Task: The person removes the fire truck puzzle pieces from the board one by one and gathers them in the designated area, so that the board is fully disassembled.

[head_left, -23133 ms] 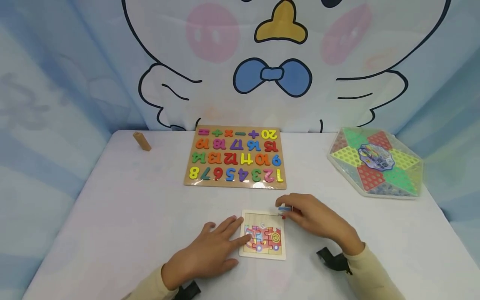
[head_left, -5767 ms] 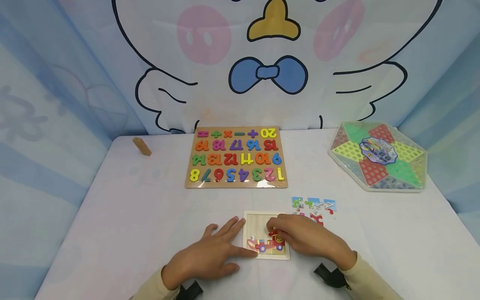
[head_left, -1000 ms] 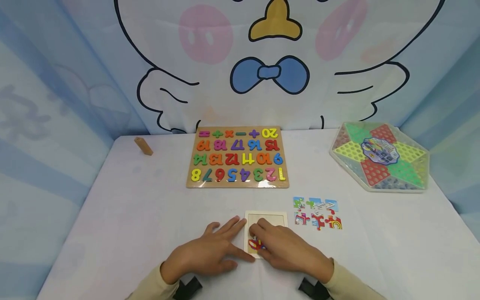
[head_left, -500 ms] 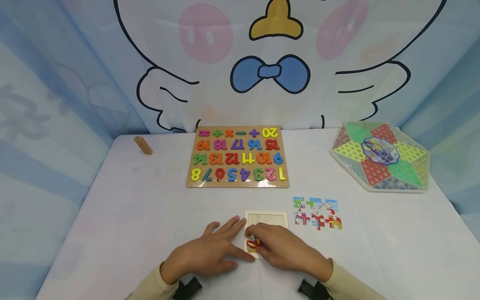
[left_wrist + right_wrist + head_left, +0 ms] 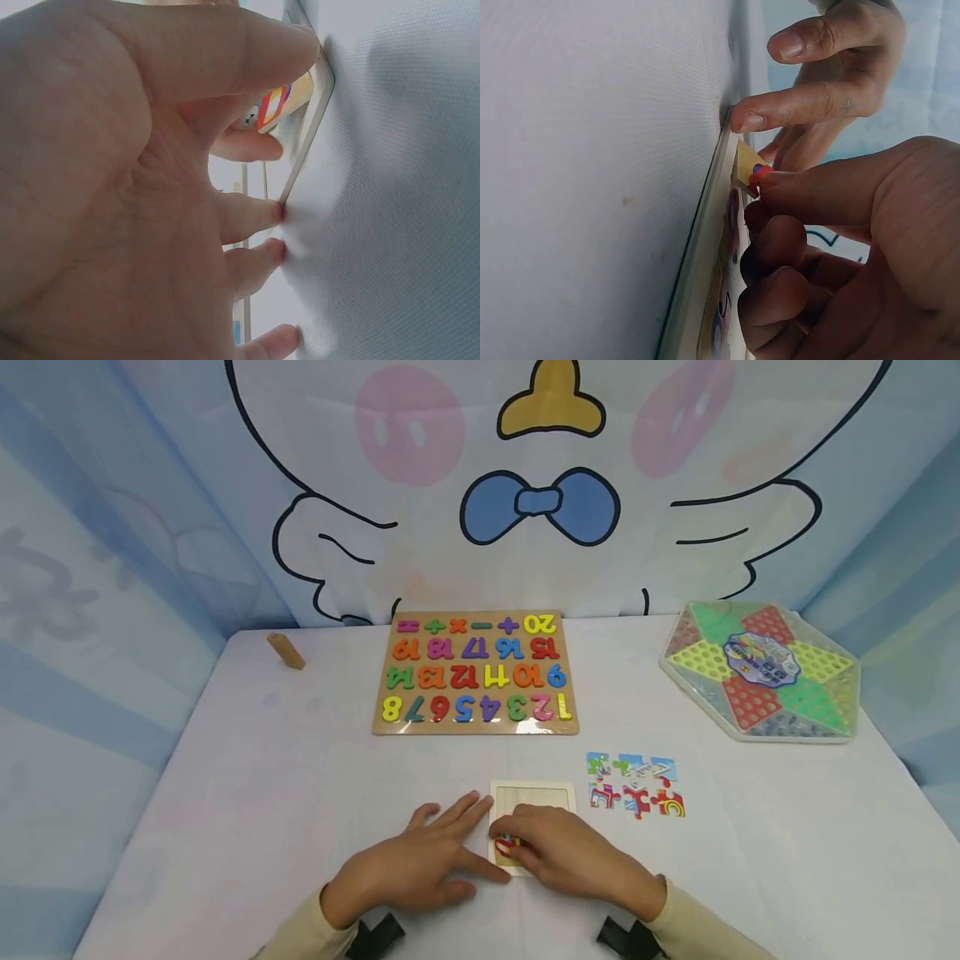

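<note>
In the head view, my left hand (image 5: 420, 860) lies spread at the left side of a small wooden puzzle tray (image 5: 534, 787). Its straight fingers and thumb touch the tray's edge. Over the tray, my right hand (image 5: 573, 852) pinches a jigsaw piece (image 5: 506, 846) with red and yellow print at the lower left corner. The right wrist view has this puzzle piece (image 5: 746, 166) tilted up between thumb and fingers. More printed pieces lie in the tray beneath that hand, mostly hidden. Right of the tray, several loose jigsaw pieces (image 5: 636, 800) lie in two rows.
Behind the tray lies a wooden number board (image 5: 475, 672). A hexagonal Chinese checkers box (image 5: 761, 672) is at the back right. One small wooden block (image 5: 286, 651) stands at the far left. A printed curtain (image 5: 540, 560) hangs behind the white table (image 5: 300, 760).
Over the longer span, jigsaw pieces have come out of the tray into two rows at right. In the last second my right hand has shifted slightly left; the left stays put.
</note>
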Available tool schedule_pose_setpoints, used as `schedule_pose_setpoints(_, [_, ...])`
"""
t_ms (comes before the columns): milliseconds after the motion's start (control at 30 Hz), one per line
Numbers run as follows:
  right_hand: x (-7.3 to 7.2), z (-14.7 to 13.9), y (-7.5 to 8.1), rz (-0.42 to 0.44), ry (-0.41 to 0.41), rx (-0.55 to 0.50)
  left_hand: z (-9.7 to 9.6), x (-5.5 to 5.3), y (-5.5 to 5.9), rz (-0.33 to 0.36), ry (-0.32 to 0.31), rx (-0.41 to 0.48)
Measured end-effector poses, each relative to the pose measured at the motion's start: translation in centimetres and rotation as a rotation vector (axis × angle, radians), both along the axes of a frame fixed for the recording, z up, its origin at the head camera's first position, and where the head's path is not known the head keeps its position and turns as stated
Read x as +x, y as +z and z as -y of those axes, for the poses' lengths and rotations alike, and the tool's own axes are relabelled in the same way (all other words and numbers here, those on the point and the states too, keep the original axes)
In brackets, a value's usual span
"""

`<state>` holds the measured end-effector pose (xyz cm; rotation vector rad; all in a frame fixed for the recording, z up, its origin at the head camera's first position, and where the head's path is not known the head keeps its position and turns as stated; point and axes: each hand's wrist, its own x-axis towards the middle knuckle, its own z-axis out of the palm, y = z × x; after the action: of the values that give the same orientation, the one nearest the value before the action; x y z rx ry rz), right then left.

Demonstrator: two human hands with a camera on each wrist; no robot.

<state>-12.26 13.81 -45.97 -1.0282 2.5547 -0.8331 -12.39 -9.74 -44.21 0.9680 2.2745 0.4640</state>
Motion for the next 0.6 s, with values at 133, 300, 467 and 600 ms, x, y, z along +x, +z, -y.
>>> schedule_pose_setpoints(133, [-0.2, -0.5, 0.3, -0.01, 0.008, -0.043, 0.0, 0.1, -0.1, -0.007, -0.005, 0.0])
schedule_pose_setpoints(300, [-1.1, -2.5, 1.9, -0.004, -0.037, -0.11, -0.3, 0.2, 0.0, 0.002, 0.001, -0.005])
schedule_pose_setpoints(467, [-2.1, -6.7, 4.3, -0.027, -0.151, -0.102, -0.4, 0.2, 0.0, -0.006, 0.011, -0.021])
schedule_pose_setpoints(600, [-2.0, -9.8, 5.3, -0.028, -0.216, -0.083, -0.1, 0.2, 0.0, -0.015, 0.011, -0.021])
